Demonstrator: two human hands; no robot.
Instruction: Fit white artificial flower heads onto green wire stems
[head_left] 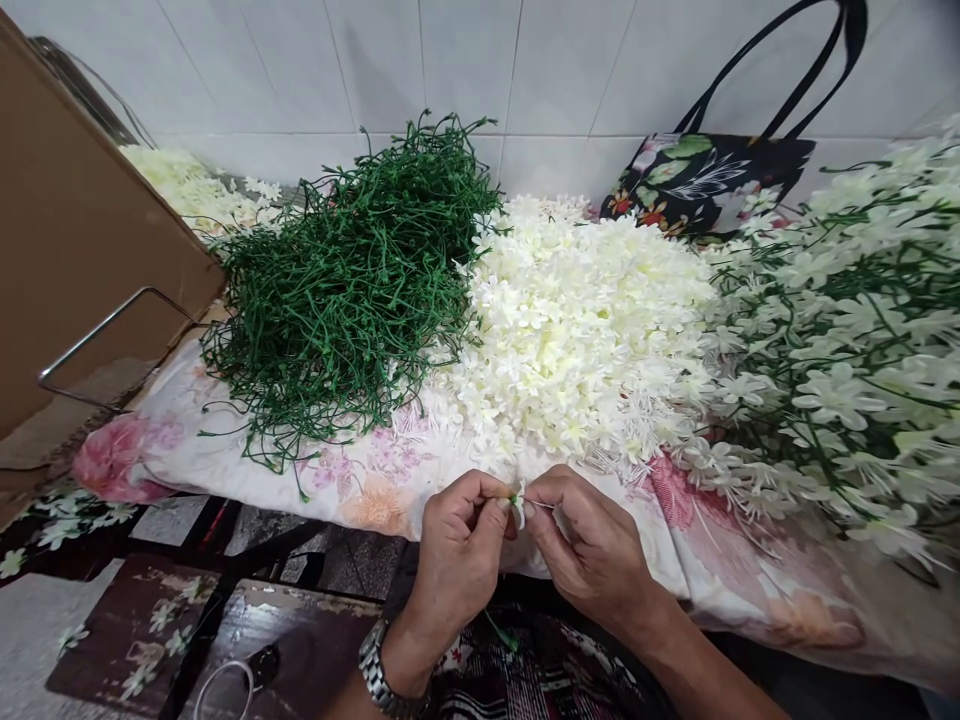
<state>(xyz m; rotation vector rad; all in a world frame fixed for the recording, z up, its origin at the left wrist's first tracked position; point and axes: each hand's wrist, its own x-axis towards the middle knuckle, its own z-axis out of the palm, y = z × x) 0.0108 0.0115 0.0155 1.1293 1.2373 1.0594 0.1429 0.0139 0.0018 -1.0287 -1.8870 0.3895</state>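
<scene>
Flower (520, 512) sits between fingertips (498, 513) near tablecloth's (319, 499) edge.

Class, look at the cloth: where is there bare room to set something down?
Bare cloth shows along the front left, between the green stems and the cloth's front edge. A narrower patch lies between the right hand and the stemmed flowers. Behind, stems and loose white blossoms crowd together.

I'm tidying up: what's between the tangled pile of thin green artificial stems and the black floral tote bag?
The head view shows a heap of creamy white artificial blossoms between the stems and bag.
</scene>
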